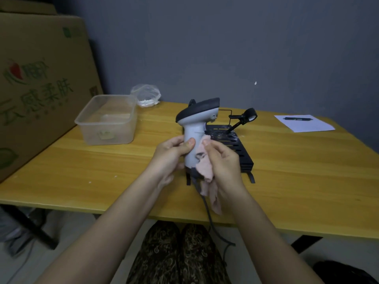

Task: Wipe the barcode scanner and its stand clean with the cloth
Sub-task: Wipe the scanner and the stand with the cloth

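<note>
The grey and black barcode scanner (198, 117) is held upright above the table, head up, its dark cable (211, 220) hanging off the front edge. My left hand (172, 152) grips its grey handle from the left, thumb across the front. My right hand (222, 158) presses a pale pink cloth (205, 167) against the handle's right side; the cloth's loose end dangles below. Behind the scanner, the black slotted stand (235, 144) rests on the table, its thin arm and ring holder (249, 115) pointing up to the right.
A clear plastic tub (106, 119) and a crumpled plastic bag (146, 95) sit at the back left of the yellow wooden table (297, 171). A sheet of paper (305, 125) with a pen (297, 119) lies at the back right. A large cardboard box (41, 78) stands at the left.
</note>
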{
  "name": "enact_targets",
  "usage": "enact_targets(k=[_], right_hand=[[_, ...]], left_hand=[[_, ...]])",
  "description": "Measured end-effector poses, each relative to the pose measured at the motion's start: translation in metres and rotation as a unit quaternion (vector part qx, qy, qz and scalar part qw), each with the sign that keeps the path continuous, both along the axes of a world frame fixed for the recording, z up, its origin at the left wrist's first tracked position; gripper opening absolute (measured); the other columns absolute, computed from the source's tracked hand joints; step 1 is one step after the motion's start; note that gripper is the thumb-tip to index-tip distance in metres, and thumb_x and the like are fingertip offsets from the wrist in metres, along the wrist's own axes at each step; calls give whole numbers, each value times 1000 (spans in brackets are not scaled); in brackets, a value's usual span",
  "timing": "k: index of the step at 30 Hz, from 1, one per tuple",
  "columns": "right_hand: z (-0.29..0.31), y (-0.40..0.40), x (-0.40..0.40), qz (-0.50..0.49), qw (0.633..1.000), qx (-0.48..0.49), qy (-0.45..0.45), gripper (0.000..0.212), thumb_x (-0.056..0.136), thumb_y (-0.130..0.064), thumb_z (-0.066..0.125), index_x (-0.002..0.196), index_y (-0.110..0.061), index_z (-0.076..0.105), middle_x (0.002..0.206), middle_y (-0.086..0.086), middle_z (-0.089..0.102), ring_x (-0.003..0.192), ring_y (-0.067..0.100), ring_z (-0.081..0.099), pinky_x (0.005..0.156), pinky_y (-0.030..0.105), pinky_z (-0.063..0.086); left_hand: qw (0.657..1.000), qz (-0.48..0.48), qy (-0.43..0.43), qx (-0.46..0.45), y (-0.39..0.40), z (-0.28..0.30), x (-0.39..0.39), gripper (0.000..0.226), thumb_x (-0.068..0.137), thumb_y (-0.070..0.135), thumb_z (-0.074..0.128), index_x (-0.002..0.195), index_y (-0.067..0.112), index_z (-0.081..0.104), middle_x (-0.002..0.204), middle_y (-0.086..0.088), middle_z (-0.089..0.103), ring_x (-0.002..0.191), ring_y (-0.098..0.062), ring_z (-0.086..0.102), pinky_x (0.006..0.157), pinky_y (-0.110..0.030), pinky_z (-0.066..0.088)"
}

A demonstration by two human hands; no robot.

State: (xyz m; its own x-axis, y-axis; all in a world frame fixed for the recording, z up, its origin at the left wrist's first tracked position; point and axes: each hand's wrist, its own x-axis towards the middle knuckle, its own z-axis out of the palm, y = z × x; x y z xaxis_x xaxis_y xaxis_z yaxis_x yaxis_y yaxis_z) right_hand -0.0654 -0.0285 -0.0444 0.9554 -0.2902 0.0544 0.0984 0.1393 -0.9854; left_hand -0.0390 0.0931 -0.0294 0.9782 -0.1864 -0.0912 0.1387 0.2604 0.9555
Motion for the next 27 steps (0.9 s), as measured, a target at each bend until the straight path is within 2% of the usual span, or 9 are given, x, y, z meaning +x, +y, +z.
enact_targets(k=[2, 4, 7, 10, 12, 17, 19, 22, 27], right_hand=[[8, -5, 3, 40, 993, 100, 41, 15, 89, -16, 63, 79, -16, 75, 79, 12, 74, 72, 26, 68, 68, 37, 55], [9, -4, 5, 32, 990, 134, 25, 18, 87, -15, 61, 76, -17, 76, 79, 14, 71, 72, 29, 65, 69, 39, 54], [-2, 7, -4, -40, 996, -65, -53, 21, 94, -24, 56, 94, -35, 74, 95, 2, 73, 89, 21, 68, 80, 38, 54], [-15, 7, -13, -34, 956, -246, -156, 30, 91, -15, 61, 120, -13, 64, 115, -10, 63, 106, -10, 55, 93, 14, 44], [-19, -4, -15, -2, 938, -298, -178, 32, 89, -11, 64, 121, -10, 64, 113, -16, 59, 107, -14, 52, 93, 8, 41], [-5, -50, -18, 136, 874, -452, -115, 32, 89, -21, 63, 121, -23, 64, 115, -10, 68, 105, -1, 61, 90, 24, 52], [3, -55, -17, 113, 901, -406, -101, 30, 90, -22, 62, 119, -27, 65, 112, -10, 68, 100, 0, 62, 80, 22, 54], [2, -30, -22, 111, 956, -258, -84, 21, 88, -21, 64, 103, -36, 63, 104, -13, 66, 88, -1, 63, 67, 14, 50], [-6, -19, -28, 80, 943, -294, -131, 23, 83, -14, 71, 91, -34, 61, 94, -23, 64, 86, -11, 59, 71, 7, 43]], left_hand=[[1000, -26, -3, -4, -1, 1, -2, 27, 87, 13, 62, 113, 7, 65, 93, -4, 69, 72, -8, 68, 58, -24, 58], [1000, -22, -12, 11, -4, 4, -2, 29, 87, 14, 63, 115, 7, 66, 91, -3, 70, 69, -7, 69, 59, -25, 58], [999, 32, 0, 9, -8, 7, 2, 21, 86, 14, 65, 106, 7, 68, 67, 6, 72, 53, -4, 65, 51, -21, 50], [998, 64, 15, 2, -5, 4, 6, 11, 85, 14, 65, 95, 10, 69, 55, 9, 69, 48, -6, 62, 47, -21, 46], [998, 59, 12, 6, -1, 2, 6, 13, 86, 14, 65, 98, 10, 68, 64, 4, 70, 51, -7, 64, 48, -23, 48], [999, 55, -3, 1, 4, -3, 6, 24, 87, 14, 63, 110, 6, 65, 89, -4, 69, 64, -6, 68, 53, -24, 56], [999, 52, -5, 0, 3, -2, 7, 28, 88, 16, 63, 114, 5, 64, 98, -6, 69, 75, -10, 67, 58, -26, 57], [999, 50, -4, -17, -3, 1, 8, 29, 88, 16, 63, 114, 6, 64, 94, -6, 69, 66, -9, 68, 53, -22, 57], [997, 56, 39, -41, 0, 1, 11, 40, 87, 19, 63, 123, 0, 59, 92, -5, 67, 76, -13, 66, 56, -26, 58]])
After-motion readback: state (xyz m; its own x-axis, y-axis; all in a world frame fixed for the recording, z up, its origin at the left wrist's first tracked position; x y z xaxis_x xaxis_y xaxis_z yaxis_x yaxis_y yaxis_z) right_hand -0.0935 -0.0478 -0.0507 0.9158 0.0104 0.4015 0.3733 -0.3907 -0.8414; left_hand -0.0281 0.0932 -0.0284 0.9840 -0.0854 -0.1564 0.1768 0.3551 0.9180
